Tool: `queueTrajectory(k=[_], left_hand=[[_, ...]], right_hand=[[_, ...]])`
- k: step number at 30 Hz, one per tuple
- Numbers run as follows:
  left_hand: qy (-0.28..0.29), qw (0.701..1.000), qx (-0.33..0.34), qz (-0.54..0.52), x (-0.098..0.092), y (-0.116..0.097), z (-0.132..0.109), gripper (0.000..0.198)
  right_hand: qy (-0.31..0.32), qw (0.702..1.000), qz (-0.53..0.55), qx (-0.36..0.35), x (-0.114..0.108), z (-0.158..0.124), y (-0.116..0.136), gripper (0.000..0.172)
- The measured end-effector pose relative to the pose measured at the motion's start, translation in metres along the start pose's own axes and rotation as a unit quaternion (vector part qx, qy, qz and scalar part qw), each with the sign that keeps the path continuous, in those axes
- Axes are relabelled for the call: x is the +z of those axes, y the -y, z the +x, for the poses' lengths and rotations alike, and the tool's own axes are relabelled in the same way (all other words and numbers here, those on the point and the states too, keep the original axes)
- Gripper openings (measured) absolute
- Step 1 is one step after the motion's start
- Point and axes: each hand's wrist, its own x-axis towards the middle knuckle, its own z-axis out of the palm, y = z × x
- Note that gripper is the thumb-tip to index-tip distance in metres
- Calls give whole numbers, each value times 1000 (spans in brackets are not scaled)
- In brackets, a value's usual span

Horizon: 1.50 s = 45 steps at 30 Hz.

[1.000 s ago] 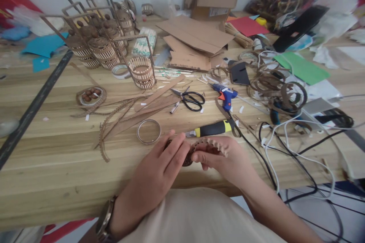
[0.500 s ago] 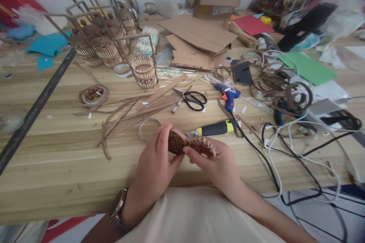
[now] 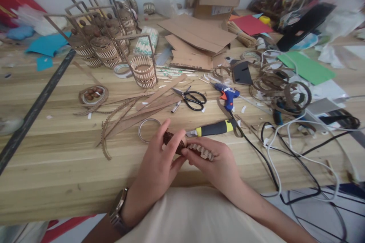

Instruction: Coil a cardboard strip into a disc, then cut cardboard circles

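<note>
A dark brown coil of corrugated cardboard strip (image 3: 169,139) is gripped in my left hand (image 3: 159,159), whose fingers wrap over its top and partly hide it. From the coil a loose corrugated cardboard strip (image 3: 202,150) runs to the right, pinched between thumb and fingers of my right hand (image 3: 218,159). Just beyond the hands lies a utility knife (image 3: 215,128) with a black and yellow handle. A thin ring (image 3: 139,131) rests on the table by my left fingertips.
Black-handled scissors (image 3: 194,100) and a blue glue gun (image 3: 227,94) lie farther back. Small stick-sided lanterns (image 3: 105,51) with tall handles stand at the back left, near an open one (image 3: 143,71). Cardboard strips (image 3: 125,117) lie left; cables (image 3: 273,167) trail off the right edge.
My left fingers have shifted over the coil, with one finger now across its face. The strip's arc has flattened and pulled closer to my right hand.
</note>
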Motion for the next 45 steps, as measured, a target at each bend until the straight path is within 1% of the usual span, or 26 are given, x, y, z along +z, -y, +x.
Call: queueTrajectory(k=[5,10,12,15,16,19,23,27,30,33,36,39,41,43,44,45], left_hand=[[-2,1000,12,-11,-2,0,0,45],[-8,999,27,-15,-1,0,-1,48],[-24,999,22,-20,1,1,0,53],[-53,998,11,-27,3,2,1,68],[-58,998,12,-25,3,2,1,69],[-46,999,24,-11,1,2,3,62],[-25,998,57,11,-2,1,4,55],[-13,994,98,38,-4,2,5,47],[-5,994,107,36,-7,2,6,41],[-5,994,110,25,-9,2,6,35],[4,995,100,-1,-11,5,2,29],[28,998,49,-20,-16,12,-7,24],[32,999,2,-21,-21,21,-15,24],[29,999,-40,-18,-27,31,-22,23],[30,998,-57,-16,-30,35,-25,22],[31,997,-72,-16,-34,39,-27,21]], right_hand=[[1,1000,-12,-18,-3,-1,1,14],[5,1000,-24,-15,-3,-1,2,14],[4,1000,-23,-5,-2,-1,1,13],[2,1000,-18,5,-1,-1,1,11],[1,1000,-16,7,-1,-2,1,11],[1,1000,0,23,0,-1,2,14],[10,998,36,57,2,-1,2,15],[3,990,87,108,3,-2,0,32],[24,988,103,115,3,-3,-2,33],[46,990,94,95,2,-4,-2,35],[66,994,57,60,0,-4,-3,32],[97,994,40,18,-5,3,-8,30],[97,995,15,-9,-9,12,-13,24],[92,993,-52,-45,-11,23,-19,13],[98,988,-99,-70,-10,29,-21,11],[114,976,-154,-101,-7,35,-22,12]])
